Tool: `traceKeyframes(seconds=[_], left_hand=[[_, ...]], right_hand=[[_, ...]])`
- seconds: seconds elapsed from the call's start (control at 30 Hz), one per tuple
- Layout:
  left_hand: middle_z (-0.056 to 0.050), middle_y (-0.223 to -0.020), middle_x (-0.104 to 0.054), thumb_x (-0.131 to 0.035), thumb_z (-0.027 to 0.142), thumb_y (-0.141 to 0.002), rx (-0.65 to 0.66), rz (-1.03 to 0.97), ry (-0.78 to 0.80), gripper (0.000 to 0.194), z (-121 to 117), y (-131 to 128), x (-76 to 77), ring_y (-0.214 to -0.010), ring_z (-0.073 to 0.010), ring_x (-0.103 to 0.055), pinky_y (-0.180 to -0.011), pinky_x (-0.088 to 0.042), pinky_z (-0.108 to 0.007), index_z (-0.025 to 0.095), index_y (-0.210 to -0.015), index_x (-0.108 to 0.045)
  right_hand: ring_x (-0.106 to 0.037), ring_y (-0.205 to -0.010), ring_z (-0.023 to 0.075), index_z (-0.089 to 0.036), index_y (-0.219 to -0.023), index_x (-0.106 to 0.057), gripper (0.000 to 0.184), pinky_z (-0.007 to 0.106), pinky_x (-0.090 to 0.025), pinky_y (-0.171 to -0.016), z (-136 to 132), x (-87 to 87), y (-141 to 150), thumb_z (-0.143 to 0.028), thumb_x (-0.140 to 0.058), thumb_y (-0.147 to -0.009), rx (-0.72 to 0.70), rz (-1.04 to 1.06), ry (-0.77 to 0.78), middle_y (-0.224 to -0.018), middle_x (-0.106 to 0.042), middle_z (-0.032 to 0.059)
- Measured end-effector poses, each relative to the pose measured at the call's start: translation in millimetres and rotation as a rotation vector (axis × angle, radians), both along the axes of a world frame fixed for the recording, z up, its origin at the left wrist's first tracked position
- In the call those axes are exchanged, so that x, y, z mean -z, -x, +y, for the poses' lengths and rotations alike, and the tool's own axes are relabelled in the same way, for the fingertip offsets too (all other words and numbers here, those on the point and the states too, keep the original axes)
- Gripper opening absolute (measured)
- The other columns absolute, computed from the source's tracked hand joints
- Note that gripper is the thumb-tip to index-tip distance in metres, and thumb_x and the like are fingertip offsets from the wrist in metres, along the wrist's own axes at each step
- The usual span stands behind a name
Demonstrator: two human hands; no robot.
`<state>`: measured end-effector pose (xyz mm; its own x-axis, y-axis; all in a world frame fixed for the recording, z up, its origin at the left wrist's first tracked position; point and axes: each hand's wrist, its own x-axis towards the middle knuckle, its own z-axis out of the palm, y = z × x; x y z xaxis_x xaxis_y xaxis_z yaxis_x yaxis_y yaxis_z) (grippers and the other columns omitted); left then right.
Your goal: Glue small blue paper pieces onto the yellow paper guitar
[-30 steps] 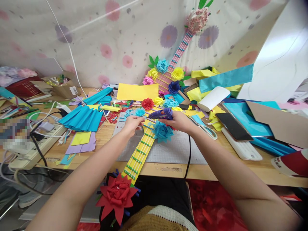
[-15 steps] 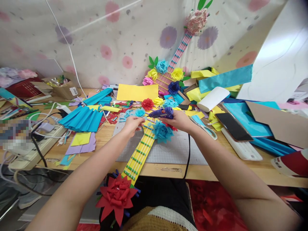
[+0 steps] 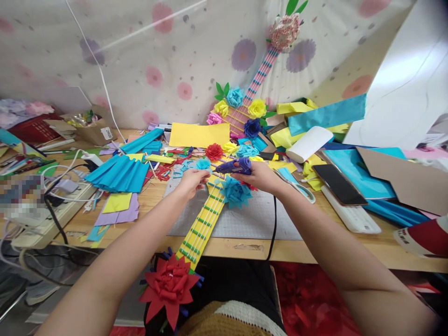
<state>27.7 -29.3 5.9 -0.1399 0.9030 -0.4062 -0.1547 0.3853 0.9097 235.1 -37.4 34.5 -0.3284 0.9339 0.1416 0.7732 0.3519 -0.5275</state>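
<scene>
My right hand is wrapped round a dark blue hot glue gun, its nozzle pointing left. Close to that nozzle, my left hand pinches a small light blue paper petal, mostly covered by the fingertips. Beneath both hands lies a paper guitar with a yellow neck, green frets and white strings. A large blue paper flower sits beside the neck, and a red paper flower is at its near end, past the table edge. Just beyond my left fingers is a small blue paper flower.
A second paper guitar leans on the patterned curtain. Scissors, a phone and a paper cup are on the right. Blue pleated paper and a power strip lie left. The glue gun's black cord hangs over the edge.
The glue gun has shifted very slightly left towards my left fingertips. Both hands otherwise keep their grip and place.
</scene>
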Motion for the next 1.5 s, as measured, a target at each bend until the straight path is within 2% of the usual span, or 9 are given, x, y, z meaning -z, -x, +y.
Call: traceKeyframes(seconds=[0.4, 0.57, 0.67, 0.8, 0.93, 1.2, 1.5], left_hand=[[-0.001, -0.064, -0.063, -0.068, 0.01, -0.069, 0.002, 0.008, 0.005, 0.008, -0.7, 1.3, -1.2, -0.044, -0.0023, -0.049, -0.036, -0.03, -0.014, 0.01, -0.064, -0.062], [0.0, -0.061, -0.061, -0.067, 0.01, -0.071, -0.019, -0.083, 0.062, 0.009, 0.5, 8.3, -5.7, -0.042, -0.0009, -0.049, -0.034, -0.03, -0.011, 0.011, -0.065, -0.06], [0.004, -0.055, -0.055, -0.065, 0.01, -0.073, -0.012, -0.176, 0.118, 0.013, -1.1, 17.8, -7.3, -0.037, 0.0012, -0.043, -0.032, -0.026, -0.008, 0.012, -0.063, -0.056], [0.006, -0.05, -0.047, -0.06, 0.009, -0.076, -0.016, -0.205, 0.152, 0.02, -7.1, 28.4, -4.6, -0.033, 0.0021, -0.034, -0.03, -0.023, -0.008, 0.013, -0.059, -0.05], [0.007, -0.048, -0.044, -0.061, 0.009, -0.076, -0.059, -0.127, 0.187, 0.019, -9.1, 30.7, 2.8, -0.032, 0.0016, -0.032, -0.03, -0.023, -0.008, 0.014, -0.06, -0.05], [0.008, -0.048, -0.045, -0.061, 0.011, -0.076, -0.122, -0.083, 0.181, 0.013, 0.6, 27.1, 18.8, -0.031, 0.0016, -0.032, -0.03, -0.023, -0.008, 0.014, -0.066, -0.053], [0.009, -0.046, -0.044, -0.064, 0.011, -0.071, -0.197, -0.067, 0.194, 0.016, 13.3, 25.3, 22.6, -0.03, 0.0018, -0.03, -0.031, -0.018, -0.008, 0.015, -0.063, -0.051]], right_hand=[[-0.057, -0.065, 0.0176, -0.019, -0.084, -0.068, 0.036, 0.027, -0.039, -0.058, -0.5, -0.7, -0.4, -0.053, -0.058, -0.077, -0.012, -0.006, 0.012, -0.07, -0.066, 0.0033], [-0.059, -0.067, 0.0182, -0.019, -0.086, -0.069, 0.04, 0.027, -0.042, -0.059, -1.5, 2.5, -14.8, -0.056, -0.057, -0.076, 0.02, 0.059, -0.026, -0.075, -0.068, 0.0035], [-0.06, -0.071, 0.0202, -0.02, -0.091, -0.07, 0.038, 0.029, -0.044, -0.061, -2.3, 8.5, -35.3, -0.053, -0.06, -0.075, 0.119, 0.146, -0.125, -0.078, -0.068, 0.0038], [-0.055, -0.058, 0.0186, -0.018, -0.073, -0.067, 0.034, 0.03, -0.04, -0.053, -4.2, 19.0, -67.1, -0.052, -0.065, -0.069, 0.362, 0.237, -0.186, -0.059, -0.059, 0.0028], [-0.049, -0.049, 0.0146, -0.02, -0.063, -0.061, 0.034, 0.028, -0.037, -0.048, -6.5, 27.9, -89.4, -0.053, -0.065, -0.067, 0.501, 0.359, -0.21, -0.048, -0.05, -0.0002], [-0.043, -0.042, 0.0114, -0.018, -0.059, -0.06, 0.036, 0.028, -0.036, -0.046, -4.2, 42.4, -100.7, -0.053, -0.066, -0.064, 0.657, 0.486, -0.183, -0.043, -0.048, -0.0015], [-0.043, -0.042, 0.0125, -0.02, -0.059, -0.057, 0.035, 0.028, -0.034, -0.041, -1.6, 61.6, -101.6, -0.053, -0.066, -0.063, 0.698, 0.676, -0.216, -0.046, -0.049, -0.0001]])
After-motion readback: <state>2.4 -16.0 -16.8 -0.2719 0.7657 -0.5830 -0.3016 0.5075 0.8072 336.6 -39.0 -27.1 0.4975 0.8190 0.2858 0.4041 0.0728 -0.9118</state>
